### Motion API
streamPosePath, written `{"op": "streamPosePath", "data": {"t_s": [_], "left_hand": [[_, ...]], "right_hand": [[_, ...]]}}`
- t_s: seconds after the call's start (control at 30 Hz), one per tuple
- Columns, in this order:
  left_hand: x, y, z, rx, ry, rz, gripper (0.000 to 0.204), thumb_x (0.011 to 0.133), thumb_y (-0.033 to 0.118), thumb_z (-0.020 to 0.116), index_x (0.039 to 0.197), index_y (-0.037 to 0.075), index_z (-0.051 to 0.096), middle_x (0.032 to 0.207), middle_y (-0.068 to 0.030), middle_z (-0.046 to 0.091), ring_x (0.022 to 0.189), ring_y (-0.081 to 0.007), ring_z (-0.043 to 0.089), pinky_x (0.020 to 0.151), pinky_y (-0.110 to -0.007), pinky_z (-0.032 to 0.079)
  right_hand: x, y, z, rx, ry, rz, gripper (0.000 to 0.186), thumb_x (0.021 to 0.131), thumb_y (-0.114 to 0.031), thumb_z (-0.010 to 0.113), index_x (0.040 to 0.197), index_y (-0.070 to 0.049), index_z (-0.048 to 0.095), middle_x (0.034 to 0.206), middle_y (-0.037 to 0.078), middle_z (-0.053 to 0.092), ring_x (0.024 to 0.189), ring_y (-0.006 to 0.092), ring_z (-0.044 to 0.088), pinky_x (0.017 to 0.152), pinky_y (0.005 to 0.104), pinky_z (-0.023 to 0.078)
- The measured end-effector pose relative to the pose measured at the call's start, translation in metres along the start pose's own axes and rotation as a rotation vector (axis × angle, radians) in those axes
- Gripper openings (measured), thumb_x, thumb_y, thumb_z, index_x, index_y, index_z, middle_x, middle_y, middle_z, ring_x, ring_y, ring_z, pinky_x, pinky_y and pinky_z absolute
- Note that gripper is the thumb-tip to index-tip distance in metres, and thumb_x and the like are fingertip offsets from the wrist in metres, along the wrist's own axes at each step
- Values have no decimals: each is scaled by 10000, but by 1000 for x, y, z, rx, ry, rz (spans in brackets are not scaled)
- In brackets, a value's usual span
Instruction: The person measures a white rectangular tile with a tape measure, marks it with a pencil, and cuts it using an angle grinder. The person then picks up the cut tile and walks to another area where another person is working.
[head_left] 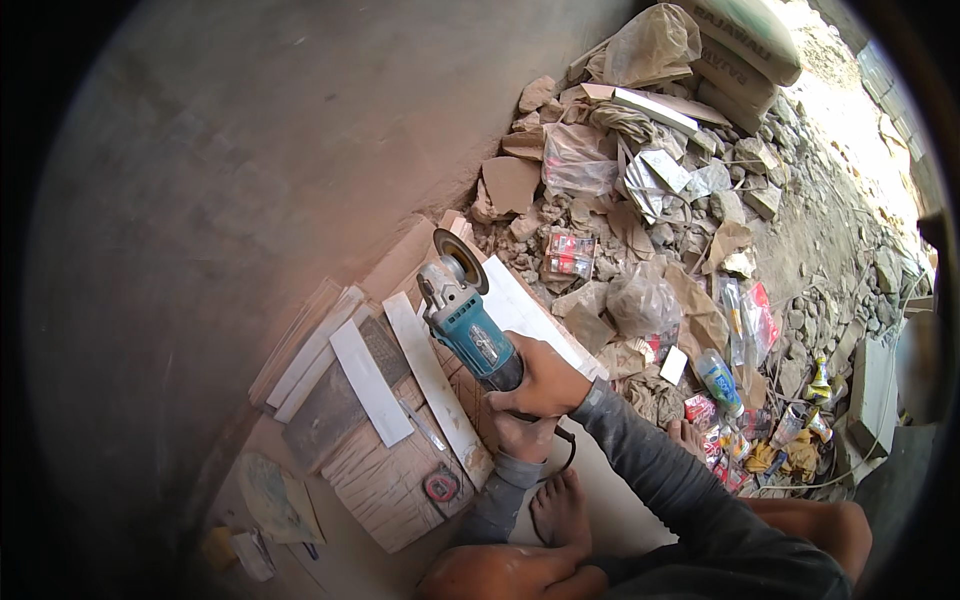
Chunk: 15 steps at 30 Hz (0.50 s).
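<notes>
A teal angle grinder with a silver head and a thin disc is held up over the work pieces. My right hand grips its black rear body. Just below, my left hand is closed at the grinder's rear end, partly hidden by the right hand. A black cord hangs beneath them. Under and left of the grinder lie white tile strips, a long strip, a scored wooden board, a red tape measure and a thin marking tool. A larger white piece lies behind.
Rubble, plastic bags, wrappers and a bottle cover the right side. Sacks are piled at the top right. A bare wall rises at the upper left. My bare foot is below my hands.
</notes>
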<state>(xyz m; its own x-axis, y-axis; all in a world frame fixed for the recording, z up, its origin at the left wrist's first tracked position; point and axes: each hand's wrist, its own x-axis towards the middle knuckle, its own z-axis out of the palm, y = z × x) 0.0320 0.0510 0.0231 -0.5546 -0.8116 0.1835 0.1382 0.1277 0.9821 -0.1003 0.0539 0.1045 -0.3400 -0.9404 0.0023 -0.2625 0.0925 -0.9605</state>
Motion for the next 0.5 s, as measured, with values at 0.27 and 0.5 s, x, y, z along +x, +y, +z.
{"op": "streamPosePath", "data": {"t_s": [0.27, 0.5], "left_hand": [[48, 31, -63, 31, -328, -576, 518, 870, 9, 753, 1322, -61, 511, 1269, -150, 625, 1121, -197, 657, 960, -321, 554], [145, 2, -72, -344, -172, -620, 393, 1020, 124, 649, 1351, -54, 535, 1244, -171, 665, 1091, -229, 684, 944, -357, 567]], "right_hand": [[22, 32, 5, -182, 157, 194, 648, 651, -296, 879, 1085, 71, 568, 898, 307, 694, 890, 473, 707, 792, 502, 563], [46, 48, 18, -238, 147, 337, 709, 676, -354, 860, 1094, 134, 560, 923, 332, 704, 899, 485, 718, 822, 504, 601]]}}
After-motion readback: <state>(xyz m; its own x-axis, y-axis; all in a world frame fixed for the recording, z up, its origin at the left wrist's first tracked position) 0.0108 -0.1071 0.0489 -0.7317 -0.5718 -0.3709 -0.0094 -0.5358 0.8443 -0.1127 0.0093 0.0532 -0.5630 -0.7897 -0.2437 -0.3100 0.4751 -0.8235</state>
